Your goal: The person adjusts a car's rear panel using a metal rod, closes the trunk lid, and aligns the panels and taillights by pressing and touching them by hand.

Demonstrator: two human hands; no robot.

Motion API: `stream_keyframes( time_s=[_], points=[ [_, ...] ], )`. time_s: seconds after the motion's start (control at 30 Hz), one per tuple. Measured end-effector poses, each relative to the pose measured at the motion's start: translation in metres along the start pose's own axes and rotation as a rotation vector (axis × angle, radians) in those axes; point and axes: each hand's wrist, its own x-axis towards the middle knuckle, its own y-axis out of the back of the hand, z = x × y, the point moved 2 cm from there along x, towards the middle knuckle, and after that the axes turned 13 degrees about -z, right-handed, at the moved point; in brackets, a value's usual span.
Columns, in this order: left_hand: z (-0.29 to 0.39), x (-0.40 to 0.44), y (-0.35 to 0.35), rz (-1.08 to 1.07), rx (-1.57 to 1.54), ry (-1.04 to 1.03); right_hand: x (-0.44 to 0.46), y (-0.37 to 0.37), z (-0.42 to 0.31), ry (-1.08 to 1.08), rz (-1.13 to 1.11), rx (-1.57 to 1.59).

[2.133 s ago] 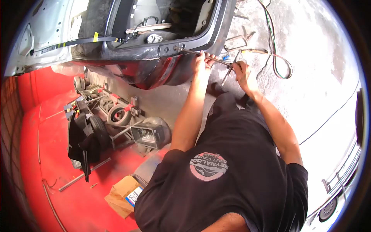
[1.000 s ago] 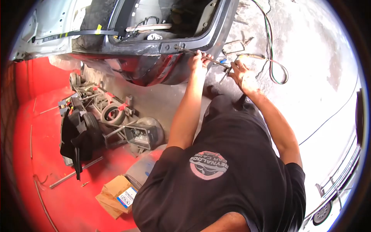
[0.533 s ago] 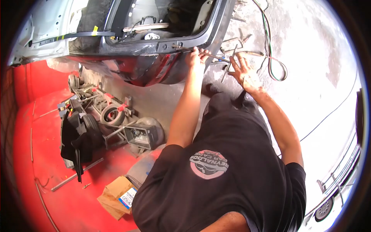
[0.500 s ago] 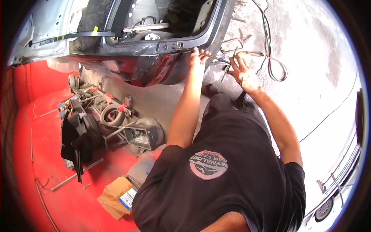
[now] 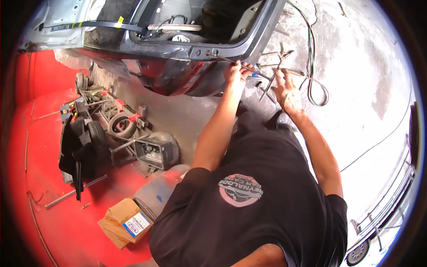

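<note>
A long thin T-handled wrench [image 5: 254,70] reaches from a bolt plate [image 5: 199,53] on the dark car body's edge out toward my right side. My left hand [image 5: 235,74] is wrapped around its shaft, partway along. At the outer end, my right hand [image 5: 288,94] is beside the crossbar [image 5: 266,91], fingers stretched out and apparently touching it. Whether the wrench's tip sits on a bolt is too small to tell. Behind the plate is the car's opening [image 5: 213,26], with a pale strip and loose wiring inside.
A looped hose [image 5: 310,49] and several metal tools lie on the floor near my right hand. To the left are a tire [image 5: 122,125], a grey lamp-like box [image 5: 154,151], black panels [image 5: 73,149] and metal frames. A cardboard box [image 5: 120,221] sits lower left.
My view has shifted, so the car and both hands appear farther right. The crossbar's tilt has changed slightly, and my right hand sits a little lower beside it. My left hand keeps its hold.
</note>
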Motion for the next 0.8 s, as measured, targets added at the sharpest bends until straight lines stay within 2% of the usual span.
stream_keyframes(
  time_s=[0.07, 0.1, 0.2, 0.23, 0.33, 0.37, 0.47, 0.53, 0.6, 0.67, 0.8],
  points=[
    [-0.003, -0.004, -0.001, -0.021, -0.014, 0.005, 0.002, -0.010, 0.004, 0.198, -0.006, -0.136],
    [0.000, -0.004, -0.003, -0.036, -0.017, 0.001, 0.009, -0.013, 0.005, 0.255, 0.071, -0.129],
    [0.002, 0.001, 0.001, -0.027, -0.003, 0.001, 0.027, -0.024, 0.017, -0.407, -0.391, 1.071],
    [0.001, 0.004, 0.004, -0.010, 0.006, 0.009, 0.027, -0.030, 0.020, -0.405, -0.310, 1.278],
    [0.007, 0.008, 0.001, 0.003, 0.035, 0.018, 0.024, -0.031, 0.022, -0.443, -0.299, 1.125],
    [0.007, 0.008, 0.002, -0.003, 0.039, 0.011, 0.020, -0.022, 0.014, -0.432, -0.201, 1.025],
    [0.008, 0.004, -0.002, 0.017, 0.058, -0.002, 0.002, 0.007, 0.005, -0.114, 0.188, 0.152],
    [0.007, 0.004, -0.004, 0.022, 0.082, 0.003, 0.000, 0.001, 0.009, 0.145, 0.204, -0.168],
    [0.009, 0.002, -0.009, 0.014, 0.081, 0.018, 0.004, -0.011, 0.016, 0.235, 0.130, -0.236],
    [0.014, 0.001, -0.004, 0.014, 0.073, 0.009, 0.012, -0.025, 0.019, 0.172, -0.045, -0.044],
    [0.015, 0.008, 0.004, 0.048, 0.076, -0.001, 0.028, -0.041, 0.031, -0.467, -0.361, 1.467]
  ],
)
